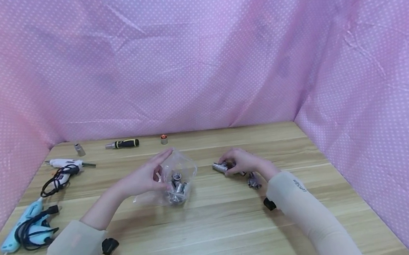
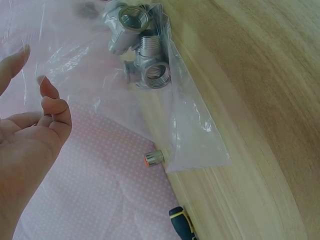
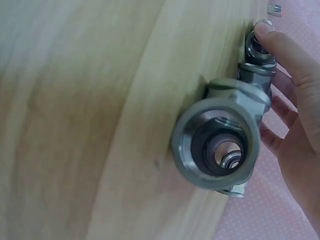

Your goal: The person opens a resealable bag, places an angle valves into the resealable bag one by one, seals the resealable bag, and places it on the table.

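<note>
Item: steel valve (image 3: 220, 145), gripped in my right hand (image 1: 243, 162), right of centre on the table (image 1: 220, 231). My left hand (image 1: 144, 178) pinches the clear bag (image 1: 178, 177) of fittings (image 2: 142, 55). Step, as I judge: bagging. Next move calls for widening the bag mouth.

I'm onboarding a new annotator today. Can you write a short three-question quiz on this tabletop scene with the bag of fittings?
1. True or false: the left hand holds the clear plastic bag of metal fittings.
2. What does the right hand grip?
A. a screwdriver
B. a metal valve fitting
C. a glue gun
3. Which side of the table has the two glue guns?

Key:
1. True
2. B, the metal valve fitting
3. The person's left: white glue gun, blue glue gun
</note>
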Motion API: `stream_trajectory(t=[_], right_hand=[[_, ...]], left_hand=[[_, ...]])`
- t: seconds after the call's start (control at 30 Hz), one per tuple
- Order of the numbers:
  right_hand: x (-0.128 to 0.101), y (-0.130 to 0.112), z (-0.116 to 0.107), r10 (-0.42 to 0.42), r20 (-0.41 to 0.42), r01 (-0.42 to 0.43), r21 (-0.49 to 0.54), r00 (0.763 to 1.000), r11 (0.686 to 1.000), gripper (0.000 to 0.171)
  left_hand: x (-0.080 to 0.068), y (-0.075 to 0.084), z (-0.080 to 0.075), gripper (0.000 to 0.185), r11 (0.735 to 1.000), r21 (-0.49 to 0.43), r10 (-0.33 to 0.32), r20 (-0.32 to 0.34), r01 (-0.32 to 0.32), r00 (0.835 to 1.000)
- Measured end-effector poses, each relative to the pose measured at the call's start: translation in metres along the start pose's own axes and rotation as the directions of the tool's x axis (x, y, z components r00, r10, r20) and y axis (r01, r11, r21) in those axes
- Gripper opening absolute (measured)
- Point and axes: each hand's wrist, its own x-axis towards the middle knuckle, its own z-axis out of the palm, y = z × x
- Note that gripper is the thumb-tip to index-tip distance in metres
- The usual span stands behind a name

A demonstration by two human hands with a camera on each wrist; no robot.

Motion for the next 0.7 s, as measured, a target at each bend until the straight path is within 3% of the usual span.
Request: stream_trajectory(t=[0.43,0.7], right_hand=[[-0.008,-0.020,-0.014,-0.001,-0.095,0.007,0.059,0.996,0.998,0.041],[-0.013,-0.042,-0.035,-0.090,-0.167,0.097,0.034,0.982,0.995,0.043]], left_hand=[[0.000,0.000,0.000,0.103,1.000,-0.001,-0.001,0.015,0.001,1.000],[0.002,0.001,0.001,0.104,1.000,-0.001,0.000,0.015,0.000,1.000]])
